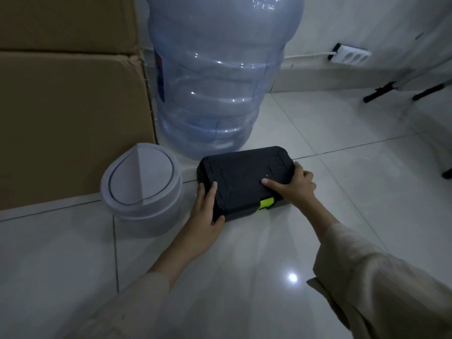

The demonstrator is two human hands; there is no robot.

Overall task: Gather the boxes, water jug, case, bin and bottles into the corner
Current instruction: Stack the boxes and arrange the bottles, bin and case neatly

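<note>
A black case [244,177] with a lime-green latch lies flat on the tiled floor, right in front of the big clear blue water jug [217,77]. My left hand [208,211] grips the case's near-left corner, thumb on the lid. At the case's right end my right hand [293,184] holds it, thumb on top and fingers round the side. To the left of the case stands a small white bin [141,189] with a swing lid. Stacked cardboard boxes [71,106] fill the left side, beside the jug. No bottles are in view.
A white wall with a skirting board runs behind the jug. A white power strip [349,55] with its cable lies along the wall at the right. Black stand feet [381,91] rest on the floor at the far right. Glossy tiles [244,277] stretch toward me.
</note>
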